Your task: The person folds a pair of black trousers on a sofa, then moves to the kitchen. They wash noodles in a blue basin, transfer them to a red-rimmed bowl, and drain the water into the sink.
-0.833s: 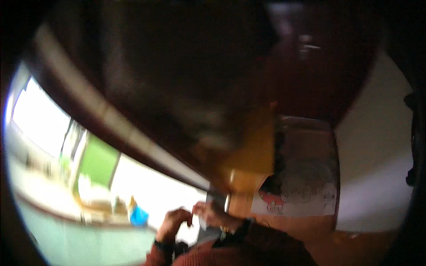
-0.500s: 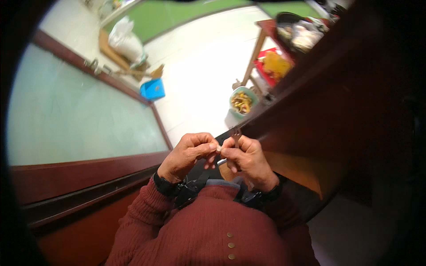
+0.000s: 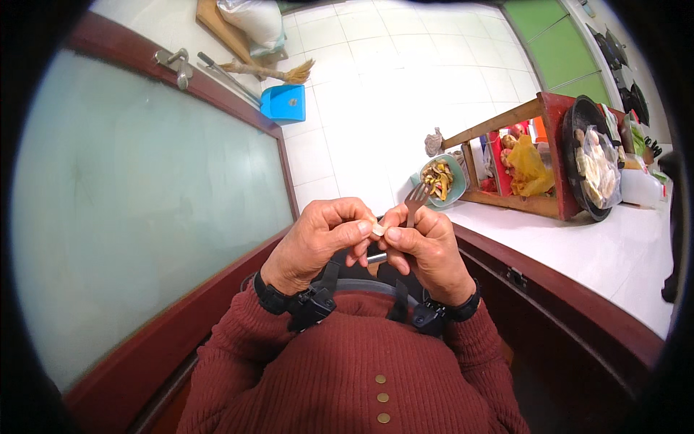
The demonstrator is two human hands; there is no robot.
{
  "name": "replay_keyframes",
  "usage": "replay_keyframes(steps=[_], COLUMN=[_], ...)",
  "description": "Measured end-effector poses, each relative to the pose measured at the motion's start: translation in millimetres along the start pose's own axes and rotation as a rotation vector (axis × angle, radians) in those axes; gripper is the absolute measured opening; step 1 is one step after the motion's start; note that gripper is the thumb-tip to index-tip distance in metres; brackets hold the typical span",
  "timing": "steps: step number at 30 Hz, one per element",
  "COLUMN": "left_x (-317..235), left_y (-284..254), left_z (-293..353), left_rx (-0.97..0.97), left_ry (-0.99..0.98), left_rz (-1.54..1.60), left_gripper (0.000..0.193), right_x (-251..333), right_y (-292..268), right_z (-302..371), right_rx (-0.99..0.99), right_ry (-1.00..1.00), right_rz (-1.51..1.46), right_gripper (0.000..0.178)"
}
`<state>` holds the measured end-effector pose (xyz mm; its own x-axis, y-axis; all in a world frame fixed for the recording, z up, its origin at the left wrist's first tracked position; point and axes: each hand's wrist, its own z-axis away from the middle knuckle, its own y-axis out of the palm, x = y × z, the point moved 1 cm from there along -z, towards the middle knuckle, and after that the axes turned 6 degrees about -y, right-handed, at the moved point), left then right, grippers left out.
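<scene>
And there it is, close fingertip work: from my end I have the left hand [image 3: 314,242] pinching a small pale piece [image 3: 378,229] between thumb and finger, while the right hand [image 3: 430,253] meets it from the other side, so the piece sits right between the two sets of fingertips, out in front of the dark red sweater [image 3: 340,369]. Neither grip is released: the left is clenched on the piece, the right has hold of a fork [image 3: 413,206], tines poking up past the fingers, with its thumb just at the piece's edge. What that piece is, I can't tell, it's too small to call! The step in hand, I judge, is working it between both pinches, and the next move calls for a light, steady squeeze, tines kept clear of the left fingers, fork snug in the palm; pull too hard and the piece could drop. Beyond the hands, down on the tiled floor [image 3: 325,141], a tub [image 3: 460,183] of yellowish scraps [image 3: 436,179] stands beside the red table [image 3: 554,119], and up on that table there's a black pan [image 3: 578,119] with a clear bag [image 3: 600,170] in it
</scene>
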<state>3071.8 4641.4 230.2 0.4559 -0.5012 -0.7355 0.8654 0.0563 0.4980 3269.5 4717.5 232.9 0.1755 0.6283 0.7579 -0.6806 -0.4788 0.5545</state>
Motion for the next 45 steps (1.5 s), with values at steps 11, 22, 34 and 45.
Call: replay_keyframes(steps=[11,22,34,45], left_x=[-65,-196,-299,-427], left_y=[-27,-43,-56,-86], left_z=[-95,-290,-462,-634], left_rx=[-0.059,-0.253,-0.1,0.078], left_ry=[0.16,0.599,0.31,-0.083], left_rz=[-0.176,-0.544,-0.495,-0.126], left_gripper=[0.013,0.017,0.007,0.014], right_x=[62,186,291,403], right_y=[-40,-120,-197,-252], right_z=[-104,-273,-396,-535], right_rx=[0.039,0.037,-0.156,-0.292], right_ry=[0.122,0.077,-0.097,-0.167], right_rz=[-0.153,-0.252,-0.047,-0.054], right_gripper=[0.016,0.013,0.013,0.012])
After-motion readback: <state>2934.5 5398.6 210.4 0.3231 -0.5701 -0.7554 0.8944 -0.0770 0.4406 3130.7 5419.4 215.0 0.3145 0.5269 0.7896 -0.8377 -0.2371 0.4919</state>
